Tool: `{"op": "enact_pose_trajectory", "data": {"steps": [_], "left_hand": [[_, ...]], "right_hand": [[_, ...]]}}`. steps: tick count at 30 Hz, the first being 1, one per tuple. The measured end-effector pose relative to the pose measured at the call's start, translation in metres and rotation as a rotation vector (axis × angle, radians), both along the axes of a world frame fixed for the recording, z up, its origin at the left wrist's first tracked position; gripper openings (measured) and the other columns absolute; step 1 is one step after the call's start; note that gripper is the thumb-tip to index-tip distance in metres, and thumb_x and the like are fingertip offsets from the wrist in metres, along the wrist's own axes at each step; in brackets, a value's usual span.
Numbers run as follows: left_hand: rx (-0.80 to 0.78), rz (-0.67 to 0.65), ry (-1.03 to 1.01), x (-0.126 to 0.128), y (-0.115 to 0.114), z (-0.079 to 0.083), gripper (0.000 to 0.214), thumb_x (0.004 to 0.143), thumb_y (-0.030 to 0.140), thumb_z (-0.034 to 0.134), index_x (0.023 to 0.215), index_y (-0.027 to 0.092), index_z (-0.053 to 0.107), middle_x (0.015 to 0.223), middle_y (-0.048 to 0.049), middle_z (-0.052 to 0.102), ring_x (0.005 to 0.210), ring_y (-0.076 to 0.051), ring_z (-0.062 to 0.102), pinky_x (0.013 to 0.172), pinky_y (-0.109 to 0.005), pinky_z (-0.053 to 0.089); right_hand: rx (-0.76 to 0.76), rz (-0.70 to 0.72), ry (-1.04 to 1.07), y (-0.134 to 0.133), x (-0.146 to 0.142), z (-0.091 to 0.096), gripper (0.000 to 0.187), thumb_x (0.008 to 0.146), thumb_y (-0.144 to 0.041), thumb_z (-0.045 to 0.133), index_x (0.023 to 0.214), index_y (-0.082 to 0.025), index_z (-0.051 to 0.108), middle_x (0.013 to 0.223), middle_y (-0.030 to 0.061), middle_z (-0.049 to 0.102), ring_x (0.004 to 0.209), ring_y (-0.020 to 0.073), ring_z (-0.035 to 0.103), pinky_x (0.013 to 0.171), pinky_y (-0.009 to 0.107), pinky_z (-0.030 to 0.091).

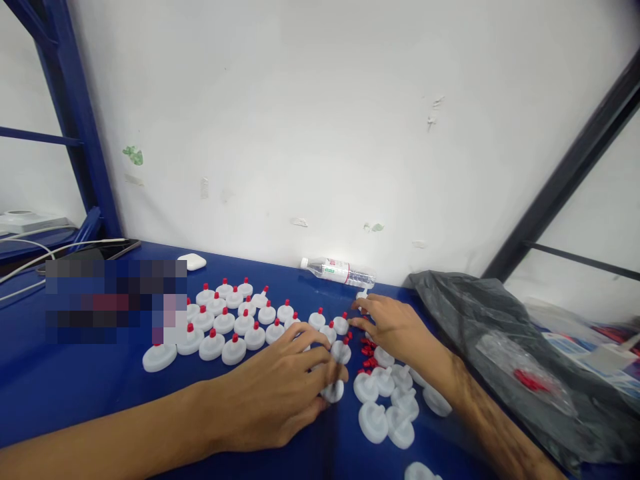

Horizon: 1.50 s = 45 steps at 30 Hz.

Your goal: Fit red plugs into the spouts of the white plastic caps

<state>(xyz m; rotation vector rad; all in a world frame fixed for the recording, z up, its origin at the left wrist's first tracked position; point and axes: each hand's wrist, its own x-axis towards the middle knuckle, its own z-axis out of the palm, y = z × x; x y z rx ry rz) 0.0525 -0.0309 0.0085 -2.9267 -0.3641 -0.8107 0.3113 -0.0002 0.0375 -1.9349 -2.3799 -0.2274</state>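
Note:
My left hand (287, 383) curls its fingers and thumb around a white round nozzle cap (333, 391), partly hidden beneath the fingers. Just beyond it stands a nozzle cap with a red tip (341, 351). My right hand (395, 327) reaches out with thumb and forefinger apart, its fingertips beside a white nozzle cap without a red tip (362, 295). Below the right palm lies a small pile of loose red tips (369, 352). Several untipped white caps (373, 422) lie close to the right forearm. Many red-tipped caps (211, 345) stand upright to the left.
A clear plastic bottle (337, 271) lies along the wall. A dark plastic bag (470, 333) covers the right side, with a clear packet of red tips (530, 379) on it. A white case (192, 261), a phone (120, 249) and cables are at left. Blue table (90, 393).

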Motion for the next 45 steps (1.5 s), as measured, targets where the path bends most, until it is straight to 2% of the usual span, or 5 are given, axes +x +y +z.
{"op": "enact_pose_trajectory", "data": {"steps": [6,13,29,40,45], "left_hand": [[0.011,0.031,-0.048,0.0,0.0,0.0,0.032,0.096,0.013,0.056,0.128,0.018,0.054,0.114,-0.0092,0.065,0.107,-0.028,0.057,0.098,-0.044,0.047],[-0.151,0.051,-0.128,-0.001,0.002,0.001,0.028,0.093,0.012,0.058,0.119,0.023,0.056,0.114,-0.0048,0.064,0.108,-0.024,0.059,0.102,-0.041,0.048],[-0.192,0.132,-0.201,-0.002,0.006,0.0,0.028,0.094,0.015,0.053,0.121,0.022,0.059,0.111,-0.0061,0.061,0.099,-0.023,0.059,0.086,-0.037,0.051],[-0.145,0.251,-0.255,-0.002,0.018,-0.013,0.029,0.101,0.02,0.051,0.13,0.018,0.055,0.124,-0.009,0.067,0.113,-0.025,0.065,0.1,-0.039,0.052],[-0.145,0.241,-0.218,-0.003,0.018,-0.01,0.03,0.101,0.019,0.05,0.129,0.024,0.058,0.117,-0.0053,0.064,0.098,-0.021,0.065,0.084,-0.033,0.055]], "right_hand": [[-0.049,0.049,-0.008,0.008,0.003,-0.008,0.017,0.1,-0.029,0.058,0.108,-0.027,0.072,0.104,0.0047,0.076,0.091,0.025,0.07,0.067,0.03,0.041],[-0.07,0.061,0.004,0.01,0.004,-0.007,0.019,0.099,-0.025,0.056,0.104,-0.026,0.073,0.1,0.0038,0.078,0.09,0.0238,0.07,0.066,0.029,0.04],[-0.005,0.107,0.099,0.011,0.01,-0.005,0.018,0.097,-0.014,0.057,0.087,-0.021,0.069,0.086,0.0038,0.074,0.078,0.0199,0.065,0.063,0.029,0.031],[0.051,0.182,0.345,-0.012,-0.015,0.012,0.012,0.098,-0.033,0.057,0.101,-0.024,0.065,0.083,-0.0018,0.075,0.068,0.0161,0.066,0.065,0.029,0.044],[0.1,0.299,0.561,-0.021,-0.027,0.013,0.007,0.093,-0.03,0.064,0.093,-0.023,0.067,0.078,-0.0015,0.072,0.065,0.0155,0.064,0.062,0.029,0.046]]}}
